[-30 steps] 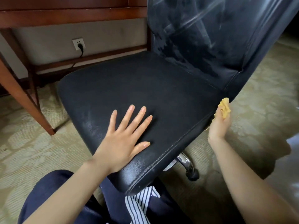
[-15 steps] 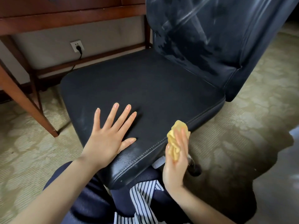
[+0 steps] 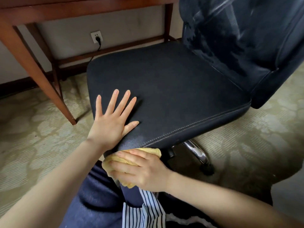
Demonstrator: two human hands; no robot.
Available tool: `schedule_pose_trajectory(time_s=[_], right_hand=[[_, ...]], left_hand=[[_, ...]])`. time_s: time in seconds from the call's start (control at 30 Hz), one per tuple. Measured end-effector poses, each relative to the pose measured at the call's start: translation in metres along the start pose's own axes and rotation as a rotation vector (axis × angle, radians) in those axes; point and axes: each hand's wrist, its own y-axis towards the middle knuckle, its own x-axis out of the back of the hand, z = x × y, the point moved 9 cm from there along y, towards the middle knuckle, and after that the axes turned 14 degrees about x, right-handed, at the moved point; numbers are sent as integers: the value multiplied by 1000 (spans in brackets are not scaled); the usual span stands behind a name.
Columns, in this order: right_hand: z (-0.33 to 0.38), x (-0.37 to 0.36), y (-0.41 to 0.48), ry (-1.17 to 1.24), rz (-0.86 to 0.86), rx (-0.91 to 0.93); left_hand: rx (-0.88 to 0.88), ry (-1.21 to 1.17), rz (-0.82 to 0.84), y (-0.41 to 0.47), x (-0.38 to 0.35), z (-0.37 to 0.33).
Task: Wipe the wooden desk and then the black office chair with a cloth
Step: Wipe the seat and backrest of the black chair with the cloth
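The black office chair [image 3: 172, 89] fills the middle of the view, its backrest rising at the upper right with pale streaks on it. My left hand [image 3: 113, 122] lies flat on the seat's near-left corner with fingers spread. My right hand [image 3: 139, 168] presses a yellow cloth [image 3: 115, 160] against the seat's front side edge, just below that corner, fingers extended over the cloth. Part of the cloth is hidden under my hand. The wooden desk [image 3: 65, 9] stands behind the chair at the upper left.
A slanted desk leg [image 3: 49, 89] meets the patterned carpet [image 3: 29, 145] left of the seat. A wall socket [image 3: 97, 37] with a black plug sits under the desk. The chair's chrome base [image 3: 197, 153] and a caster [image 3: 209, 170] show below the seat. My knees are below.
My right hand has carried the cloth leftward along the seat's side edge, from near the backrest to the front corner. The left hand stays flat on the seat.
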Motion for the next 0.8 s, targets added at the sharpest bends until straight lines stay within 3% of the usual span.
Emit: schedule_pose_trajectory(time_s=[0.17, 0.47, 0.63, 0.8], right_hand=[[-19, 15, -29, -91, 33, 179], [-82, 54, -119, -251, 143, 153], [-115, 74, -170, -256, 264, -84], [-135, 103, -202, -186, 128, -459]], left_hand=[[42, -30, -7, 1, -1, 12], [36, -28, 35, 3, -6, 15], [72, -62, 56, 4, -11, 19], [103, -101, 60, 3, -11, 22]])
